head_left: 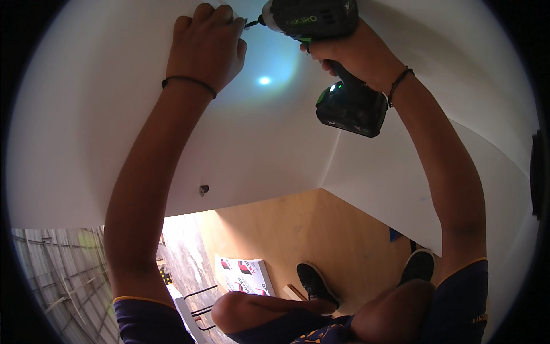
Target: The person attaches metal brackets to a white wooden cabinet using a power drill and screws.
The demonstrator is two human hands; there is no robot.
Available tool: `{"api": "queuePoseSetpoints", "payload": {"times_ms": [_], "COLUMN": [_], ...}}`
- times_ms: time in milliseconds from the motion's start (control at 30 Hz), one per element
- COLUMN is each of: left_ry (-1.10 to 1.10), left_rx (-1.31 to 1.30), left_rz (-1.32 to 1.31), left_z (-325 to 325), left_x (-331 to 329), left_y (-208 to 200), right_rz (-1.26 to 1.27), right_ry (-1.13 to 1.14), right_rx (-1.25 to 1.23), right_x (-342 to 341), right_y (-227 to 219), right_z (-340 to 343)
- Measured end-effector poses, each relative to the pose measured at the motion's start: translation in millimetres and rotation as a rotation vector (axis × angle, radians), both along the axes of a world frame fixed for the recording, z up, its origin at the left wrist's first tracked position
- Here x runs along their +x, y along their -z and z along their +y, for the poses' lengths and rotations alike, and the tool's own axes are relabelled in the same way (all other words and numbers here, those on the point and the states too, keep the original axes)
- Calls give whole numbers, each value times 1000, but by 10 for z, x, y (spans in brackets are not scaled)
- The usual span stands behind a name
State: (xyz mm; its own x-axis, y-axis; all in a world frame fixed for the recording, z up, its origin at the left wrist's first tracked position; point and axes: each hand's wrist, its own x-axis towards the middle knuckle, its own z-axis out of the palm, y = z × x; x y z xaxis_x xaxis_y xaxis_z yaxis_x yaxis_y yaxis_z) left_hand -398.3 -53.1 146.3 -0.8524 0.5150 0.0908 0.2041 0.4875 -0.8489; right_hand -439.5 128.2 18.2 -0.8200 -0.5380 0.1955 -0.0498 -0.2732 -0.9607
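My right hand (361, 57) grips a black cordless drill (318, 20) by its handle, index finger near the trigger. The drill points left, and its battery hangs down below my wrist. A slim dark bit (252, 24) runs from the chuck to the fingertips of my left hand (207, 49). That hand is closed in a pinch against the white panel (229, 132). Something small and pale shows at its fingertips where the bit ends; its kind is too small to tell. The drill's lamp throws a bluish-white glow on the panel beneath the bit.
A small metal bracket (204, 190) sits on the panel near its lower edge. Another white panel (389, 166) meets it at a corner on the right. Below are a wooden floor (292, 229), a printed white box (246, 275), a wood piece (294, 292) and my shoes (315, 284).
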Motion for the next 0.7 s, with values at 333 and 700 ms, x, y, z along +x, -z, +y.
{"api": "queuePoseSetpoints", "payload": {"times_ms": [333, 700], "left_ry": [17, -105], "left_rx": [54, 110], "left_rz": [-31, -10], "left_z": [-28, 108], "left_x": [-9, -6], "left_y": [-4, -16], "right_rz": [93, 435], "right_ry": [9, 481], "right_rx": [177, 19], "right_x": [-29, 367], "right_y": [-134, 341], "right_z": [73, -11]}}
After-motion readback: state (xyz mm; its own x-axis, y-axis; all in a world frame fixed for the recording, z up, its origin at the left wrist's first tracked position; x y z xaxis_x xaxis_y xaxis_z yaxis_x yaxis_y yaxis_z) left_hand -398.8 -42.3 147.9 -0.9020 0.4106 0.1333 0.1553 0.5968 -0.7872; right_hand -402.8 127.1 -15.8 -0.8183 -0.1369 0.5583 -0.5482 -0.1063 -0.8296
